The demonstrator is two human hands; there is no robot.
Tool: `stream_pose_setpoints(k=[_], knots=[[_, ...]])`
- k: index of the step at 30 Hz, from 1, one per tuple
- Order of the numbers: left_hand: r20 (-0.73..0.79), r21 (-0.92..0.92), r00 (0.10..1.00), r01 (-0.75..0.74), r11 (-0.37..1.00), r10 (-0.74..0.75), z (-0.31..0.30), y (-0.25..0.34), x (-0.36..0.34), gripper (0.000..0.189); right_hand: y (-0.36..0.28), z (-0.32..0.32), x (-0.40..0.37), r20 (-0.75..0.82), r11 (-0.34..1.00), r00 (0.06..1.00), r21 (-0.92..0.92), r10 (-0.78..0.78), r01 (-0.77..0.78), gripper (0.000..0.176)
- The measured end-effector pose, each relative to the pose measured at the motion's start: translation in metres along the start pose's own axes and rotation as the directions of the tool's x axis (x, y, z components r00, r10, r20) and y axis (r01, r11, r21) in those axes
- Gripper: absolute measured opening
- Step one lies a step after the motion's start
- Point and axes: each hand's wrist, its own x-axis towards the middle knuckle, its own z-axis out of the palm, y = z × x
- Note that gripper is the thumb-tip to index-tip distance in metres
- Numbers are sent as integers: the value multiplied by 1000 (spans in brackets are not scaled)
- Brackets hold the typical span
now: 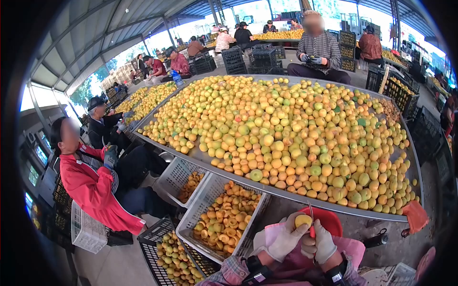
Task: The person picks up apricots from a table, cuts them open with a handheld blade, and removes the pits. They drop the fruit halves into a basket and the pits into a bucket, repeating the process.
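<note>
My left hand point(285, 242), in a white glove, pinches a yellow apricot point(302, 220) between thumb and fingers. Close beside it, my gloved right hand point(323, 244) is closed around the red handle of a small knife point(312, 231). The thin blade points up and runs along the right side of the apricot. Behind my right hand is a red bowl point(330, 219), partly hidden by the gloves. A pink cloth point(350, 248) covers my lap below both hands.
A metal-rimmed table point(286, 191) heaped with apricots point(286, 128) stands in front. To my left, a white crate point(260, 209) holds halved apricots point(224, 219); a black crate point(152, 243) holds whole ones. A person in red point(90, 181) sits at the left, another person point(317, 50) opposite.
</note>
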Motion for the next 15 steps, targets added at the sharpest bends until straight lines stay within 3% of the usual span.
stream_pose_setpoints(k=[3,6,9,12,13,15], knots=[[24,-50,999,49,998,-48,-1,7,-5,48,3,-5,-4,97,997,995,67,29,-36,54],[51,-98,999,-11,995,16,1,5,-1,45,-2,-11,-7,104,976,992,197,73,-92,52],[-34,-153,998,-59,987,55,2,-6,4,44,-9,-13,-16,168,940,983,319,73,-124,55],[-114,-501,980,84,861,-162,-6,-8,5,42,-14,-12,-23,8,983,998,173,-62,60,63],[-105,-502,980,93,860,-167,-10,-9,4,42,-16,-15,-26,-40,976,991,172,-126,131,52],[-31,-588,957,217,779,-289,-17,-9,3,43,-20,-24,-21,-293,921,906,-331,-307,205,37]])
